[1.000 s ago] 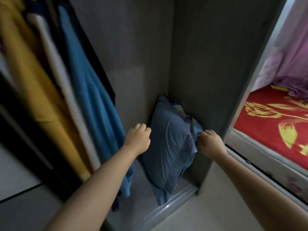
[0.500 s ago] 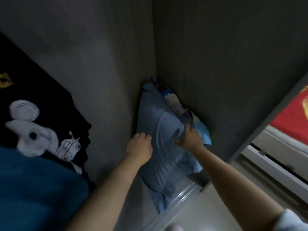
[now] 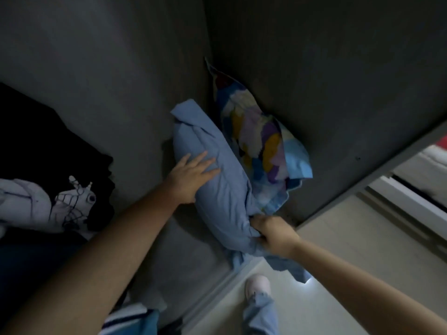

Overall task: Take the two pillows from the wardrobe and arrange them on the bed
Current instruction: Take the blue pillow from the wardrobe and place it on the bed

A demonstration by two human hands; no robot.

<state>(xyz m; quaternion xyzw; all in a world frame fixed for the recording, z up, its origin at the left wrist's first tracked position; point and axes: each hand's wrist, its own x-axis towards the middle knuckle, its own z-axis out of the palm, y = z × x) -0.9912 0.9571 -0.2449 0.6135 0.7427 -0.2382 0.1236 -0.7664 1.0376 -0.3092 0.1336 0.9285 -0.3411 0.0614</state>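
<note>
Fingers (image 3: 256, 224) on blue pillow (image 3: 217, 189)

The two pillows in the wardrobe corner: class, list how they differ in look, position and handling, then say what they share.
The plain blue pillow is one colour; the patterned pillow carries many colours. The blue one stands in front; the patterned one leans against the wardrobe wall behind it. The left hand lies flat on the blue one and the right hand grips its lower edge; the patterned one is untouched. Both are soft and stand on end.
</note>
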